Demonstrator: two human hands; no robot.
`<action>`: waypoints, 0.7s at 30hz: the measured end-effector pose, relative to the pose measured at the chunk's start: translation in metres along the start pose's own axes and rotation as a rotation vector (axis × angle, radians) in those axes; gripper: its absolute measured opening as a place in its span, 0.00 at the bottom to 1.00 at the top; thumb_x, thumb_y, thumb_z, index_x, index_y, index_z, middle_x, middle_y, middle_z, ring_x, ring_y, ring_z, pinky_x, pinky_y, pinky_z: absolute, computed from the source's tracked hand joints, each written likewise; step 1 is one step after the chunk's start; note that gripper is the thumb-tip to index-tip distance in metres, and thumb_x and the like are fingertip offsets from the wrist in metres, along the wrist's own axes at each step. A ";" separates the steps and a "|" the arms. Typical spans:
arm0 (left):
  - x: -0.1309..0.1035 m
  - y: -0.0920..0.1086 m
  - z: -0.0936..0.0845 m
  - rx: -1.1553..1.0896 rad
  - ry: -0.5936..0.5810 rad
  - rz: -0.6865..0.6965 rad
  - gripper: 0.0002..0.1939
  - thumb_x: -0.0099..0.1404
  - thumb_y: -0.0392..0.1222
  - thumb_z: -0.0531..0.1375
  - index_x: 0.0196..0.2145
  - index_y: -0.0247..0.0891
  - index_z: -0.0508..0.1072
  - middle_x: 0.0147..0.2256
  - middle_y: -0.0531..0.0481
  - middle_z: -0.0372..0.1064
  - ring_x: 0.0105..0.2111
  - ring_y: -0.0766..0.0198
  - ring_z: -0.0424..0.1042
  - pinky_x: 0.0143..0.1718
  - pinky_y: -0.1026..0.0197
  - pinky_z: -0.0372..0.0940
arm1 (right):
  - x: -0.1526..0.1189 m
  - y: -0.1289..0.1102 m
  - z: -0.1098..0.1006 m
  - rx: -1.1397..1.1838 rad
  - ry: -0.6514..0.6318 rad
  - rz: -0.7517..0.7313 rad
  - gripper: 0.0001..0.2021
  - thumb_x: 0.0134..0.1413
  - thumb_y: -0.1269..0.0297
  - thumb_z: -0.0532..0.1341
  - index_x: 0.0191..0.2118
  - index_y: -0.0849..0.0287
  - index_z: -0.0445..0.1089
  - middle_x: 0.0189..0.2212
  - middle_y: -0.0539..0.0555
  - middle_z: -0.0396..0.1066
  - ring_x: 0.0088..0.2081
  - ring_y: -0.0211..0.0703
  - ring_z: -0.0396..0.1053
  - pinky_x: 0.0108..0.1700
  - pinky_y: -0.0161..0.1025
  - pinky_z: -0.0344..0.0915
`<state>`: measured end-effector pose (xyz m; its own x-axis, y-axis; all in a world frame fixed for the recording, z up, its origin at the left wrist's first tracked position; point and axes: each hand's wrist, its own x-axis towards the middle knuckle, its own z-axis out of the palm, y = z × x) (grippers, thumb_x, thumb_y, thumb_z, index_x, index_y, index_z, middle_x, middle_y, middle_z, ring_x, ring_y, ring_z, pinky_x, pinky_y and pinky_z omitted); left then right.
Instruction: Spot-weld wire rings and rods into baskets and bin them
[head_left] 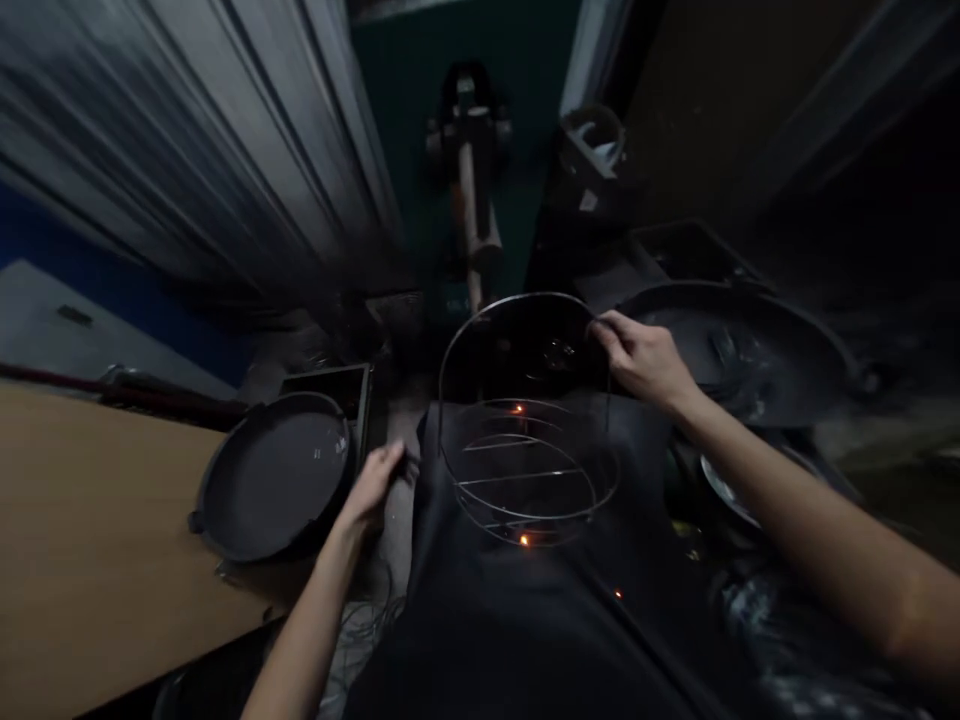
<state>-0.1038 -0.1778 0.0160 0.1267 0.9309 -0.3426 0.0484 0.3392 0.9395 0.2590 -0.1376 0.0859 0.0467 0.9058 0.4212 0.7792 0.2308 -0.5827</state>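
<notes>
A round wire rack with a tall looped handle hangs over my dark-clothed lap, with two small orange glowing spots on its rings. My right hand is closed on the upper right of the wire loop. Left of the rack, my left hand is raised with fingers curled together; blur hides whether anything is between them. It is near a round dark pan and does not touch the rack.
At the right lies a larger dark round pan with something clear in it. A machine stands ahead on a green surface, beside a dark bin. Tan board fills the lower left, with loose wires nearby.
</notes>
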 end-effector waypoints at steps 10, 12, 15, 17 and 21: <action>0.026 0.016 0.066 -0.765 0.138 -0.296 0.21 0.71 0.49 0.45 0.40 0.33 0.72 0.23 0.49 0.70 0.27 0.64 0.72 0.36 0.59 0.69 | -0.041 0.014 0.021 0.358 0.265 0.158 0.15 0.62 0.55 0.49 0.36 0.58 0.69 0.28 0.51 0.71 0.30 0.39 0.67 0.36 0.34 0.62; 0.039 0.036 0.075 -0.766 0.170 -0.238 0.19 0.71 0.42 0.43 0.38 0.32 0.72 0.13 0.57 0.56 0.17 0.70 0.63 0.31 0.64 0.67 | -0.064 0.036 0.022 0.415 0.198 0.230 0.17 0.63 0.55 0.48 0.42 0.56 0.71 0.33 0.52 0.73 0.36 0.40 0.69 0.41 0.35 0.63; 0.044 0.050 0.084 -0.691 0.175 -0.179 0.16 0.70 0.37 0.45 0.31 0.34 0.69 0.11 0.60 0.46 0.16 0.71 0.57 0.29 0.67 0.66 | -0.121 0.088 0.000 0.274 -0.001 0.386 0.17 0.60 0.56 0.53 0.49 0.54 0.71 0.43 0.52 0.74 0.45 0.44 0.70 0.49 0.39 0.63; 0.045 0.050 0.088 -0.620 0.240 -0.158 0.18 0.71 0.43 0.45 0.27 0.35 0.66 0.12 0.58 0.45 0.19 0.68 0.61 0.31 0.65 0.67 | -0.164 0.133 -0.026 -0.041 -0.043 0.614 0.14 0.56 0.60 0.57 0.47 0.55 0.73 0.43 0.54 0.74 0.45 0.46 0.70 0.50 0.41 0.63; 0.052 0.050 0.098 -0.540 0.370 -0.153 0.22 0.71 0.49 0.42 0.25 0.36 0.63 0.12 0.57 0.46 0.20 0.68 0.61 0.31 0.66 0.66 | -0.221 0.209 -0.064 -0.440 -0.032 0.945 0.14 0.53 0.68 0.59 0.45 0.65 0.73 0.44 0.65 0.73 0.47 0.55 0.69 0.51 0.48 0.62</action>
<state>0.0022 -0.1254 0.0448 -0.1946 0.8193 -0.5394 -0.4756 0.4021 0.7824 0.4516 -0.3126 -0.0844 0.7447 0.6602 -0.0972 0.5930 -0.7215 -0.3574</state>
